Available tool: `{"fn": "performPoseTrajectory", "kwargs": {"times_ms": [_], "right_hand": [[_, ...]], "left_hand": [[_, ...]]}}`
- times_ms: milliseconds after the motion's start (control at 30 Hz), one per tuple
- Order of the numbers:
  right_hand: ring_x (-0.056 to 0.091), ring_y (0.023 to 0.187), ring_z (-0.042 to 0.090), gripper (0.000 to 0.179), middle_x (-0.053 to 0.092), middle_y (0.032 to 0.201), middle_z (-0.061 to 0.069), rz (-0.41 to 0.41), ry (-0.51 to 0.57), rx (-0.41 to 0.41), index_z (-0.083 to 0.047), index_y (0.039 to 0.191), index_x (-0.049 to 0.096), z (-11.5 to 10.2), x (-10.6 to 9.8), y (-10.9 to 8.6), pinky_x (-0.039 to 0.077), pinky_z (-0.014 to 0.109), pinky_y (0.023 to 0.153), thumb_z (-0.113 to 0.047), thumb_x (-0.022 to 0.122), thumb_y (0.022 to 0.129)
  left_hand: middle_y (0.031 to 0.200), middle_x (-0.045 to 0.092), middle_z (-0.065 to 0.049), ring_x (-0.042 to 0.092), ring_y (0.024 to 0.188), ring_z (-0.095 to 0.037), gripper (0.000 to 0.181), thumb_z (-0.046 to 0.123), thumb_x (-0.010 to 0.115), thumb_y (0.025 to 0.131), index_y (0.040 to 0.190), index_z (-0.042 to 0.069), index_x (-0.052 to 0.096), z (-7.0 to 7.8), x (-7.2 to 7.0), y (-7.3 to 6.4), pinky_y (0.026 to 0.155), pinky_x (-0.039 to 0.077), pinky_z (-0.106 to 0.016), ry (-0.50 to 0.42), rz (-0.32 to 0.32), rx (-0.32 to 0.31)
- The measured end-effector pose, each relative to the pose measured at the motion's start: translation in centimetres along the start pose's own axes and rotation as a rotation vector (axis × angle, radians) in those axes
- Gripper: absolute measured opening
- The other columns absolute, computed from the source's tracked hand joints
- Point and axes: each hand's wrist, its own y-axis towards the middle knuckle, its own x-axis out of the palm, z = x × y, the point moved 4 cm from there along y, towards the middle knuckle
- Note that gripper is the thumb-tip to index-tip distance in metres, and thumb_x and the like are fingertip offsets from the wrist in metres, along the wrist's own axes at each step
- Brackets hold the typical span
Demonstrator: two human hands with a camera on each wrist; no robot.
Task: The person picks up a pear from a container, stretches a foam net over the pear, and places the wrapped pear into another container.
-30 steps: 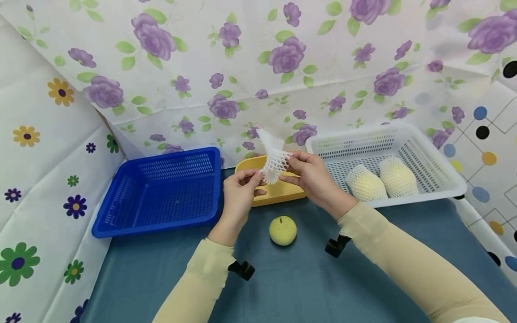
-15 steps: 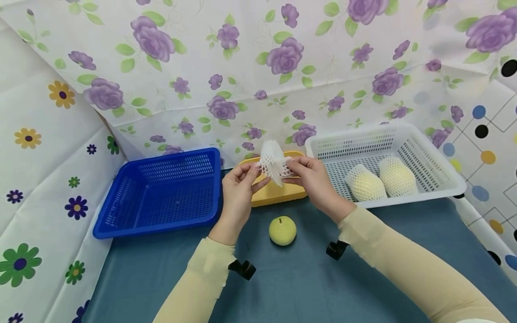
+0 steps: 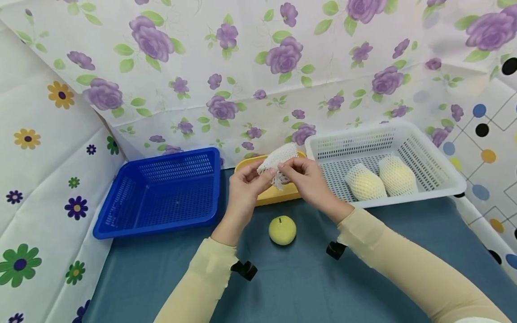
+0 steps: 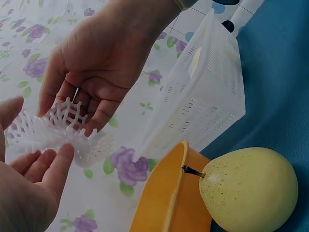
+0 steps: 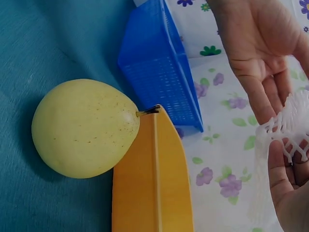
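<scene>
A white foam fruit net (image 3: pixel 281 155) is held up between both hands, over the yellow container (image 3: pixel 268 197). My left hand (image 3: pixel 247 186) holds one end between thumb and fingers. At the net's lower edge, my right hand (image 3: pixel 310 181) pinches the mesh. The left wrist view shows the frilled, open-meshed rim of the net (image 4: pixel 53 129) bunched between the fingertips of the two hands. A yellow-green pear (image 3: pixel 282 230) with a dark stem stands bare on the table below the hands.
A blue plastic basket (image 3: pixel 208 220) with nothing visible in it is at left. At right, a white basket (image 3: pixel 440 190) contains two pears (image 3: pixel 365 183) in foam nets. Dark blue-green cloth (image 3: pixel 291 287) covers the table, with flowered sheets behind.
The net was upright and spread between both hands; now it leans to the right, its top tilted over. The right fingers have drawn in nearer the left thumb. The pear has not moved.
</scene>
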Motion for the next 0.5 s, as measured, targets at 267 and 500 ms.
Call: {"fn": "performPoseTrajectory", "kwargs": {"times_ms": [267,500], "right_hand": [[0.061,0.083,0.018,0.028,0.061,0.086,0.010,-0.003,0.060,0.044,0.001,0.091,0.063,0.29,0.19,0.12,0.057,0.034,0.080,-0.025,0.055,0.095],[0.062,0.084,0.013,0.032,0.061,0.092,0.001,-0.013,0.282,0.131,-0.001,0.098,0.060,0.67,-0.03,0.22,0.056,0.032,0.079,-0.031,0.051,0.097]], "left_hand": [[0.102,0.064,-0.013,0.064,0.090,-0.022,0.032,0.030,0.063,0.089,0.110,0.006,0.067,-0.25,-0.41,-0.04,0.071,0.059,-0.035,0.082,0.008,-0.020],[0.102,0.061,-0.007,0.061,0.093,-0.018,0.037,0.034,0.062,0.088,0.110,0.004,0.063,-0.89,-0.92,0.10,0.072,0.058,-0.030,-0.061,-0.012,-0.170]]}}
